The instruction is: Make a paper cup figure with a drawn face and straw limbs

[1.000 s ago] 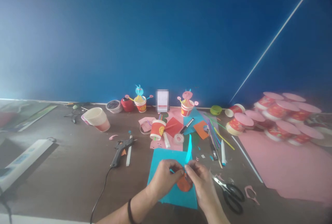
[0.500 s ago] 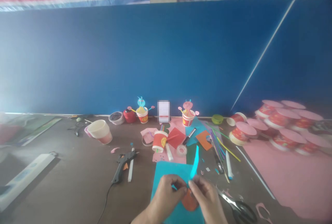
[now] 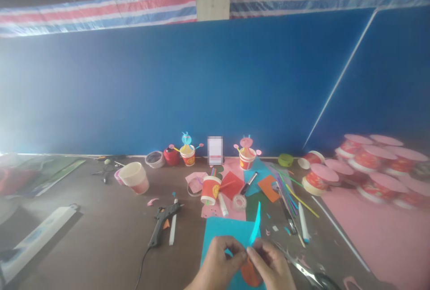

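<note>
Both hands meet low in the middle of the view, over a blue sheet of paper (image 3: 231, 226) on the table. My left hand (image 3: 221, 263) is closed, its thumb and finger pinching at the upper left edge of a rounded orange paper piece (image 3: 250, 274). My right hand (image 3: 273, 263) pinches close beside it, and a narrow, curved blue paper strip (image 3: 256, 222) sticks up from its fingers. The fingertips hide where strip and orange piece come together. Scissors (image 3: 304, 270) lie just to the right of my right hand.
A glue gun (image 3: 163, 225) with its cord lies left, near a white power strip (image 3: 40, 240). Decorated paper cups (image 3: 211, 190) with paper figures, a tape roll (image 3: 239, 201), markers and coloured scraps stand or lie ahead. Pink-topped cups (image 3: 320, 178) crowd the right.
The whole scene sits slightly lower and further right in the view, as if the camera tilted up. Both hands keep their pinch on the orange piece and blue strip.
</note>
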### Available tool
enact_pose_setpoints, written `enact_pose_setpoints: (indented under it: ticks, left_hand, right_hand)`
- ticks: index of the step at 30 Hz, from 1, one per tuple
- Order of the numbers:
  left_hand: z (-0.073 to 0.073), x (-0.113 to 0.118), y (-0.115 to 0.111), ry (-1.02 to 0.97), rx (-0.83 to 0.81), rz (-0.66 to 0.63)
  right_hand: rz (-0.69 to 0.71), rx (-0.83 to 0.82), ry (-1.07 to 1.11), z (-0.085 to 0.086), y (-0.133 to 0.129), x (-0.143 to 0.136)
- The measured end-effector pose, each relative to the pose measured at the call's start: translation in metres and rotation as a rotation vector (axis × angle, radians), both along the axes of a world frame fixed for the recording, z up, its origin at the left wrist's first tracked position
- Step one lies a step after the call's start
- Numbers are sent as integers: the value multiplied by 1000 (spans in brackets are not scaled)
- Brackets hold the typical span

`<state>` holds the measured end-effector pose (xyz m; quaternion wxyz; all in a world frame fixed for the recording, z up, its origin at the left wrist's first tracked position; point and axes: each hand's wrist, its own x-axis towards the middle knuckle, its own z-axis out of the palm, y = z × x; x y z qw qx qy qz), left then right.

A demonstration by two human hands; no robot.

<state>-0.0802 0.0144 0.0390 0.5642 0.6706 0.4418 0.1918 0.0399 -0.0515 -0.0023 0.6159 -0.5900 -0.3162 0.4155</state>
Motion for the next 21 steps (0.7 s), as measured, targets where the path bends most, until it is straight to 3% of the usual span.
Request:
enact_pose_setpoints:
  ticks: [5, 8, 15, 21]
  left_hand:
    - [-7, 0, 0, 12, 45, -35]
    - [-5, -1, 0, 30, 116, -55]
    - [-3, -3, 1, 44, 178, -105]
    - [-5, -3, 0, 62, 184, -110]
  right_hand:
    - [103, -21, 79, 9, -3, 5]
    - [153, -19, 21, 11, -2, 7]
    - [153, 5, -59, 13, -2, 8]
    - [150, 7, -44, 6, -3, 9]
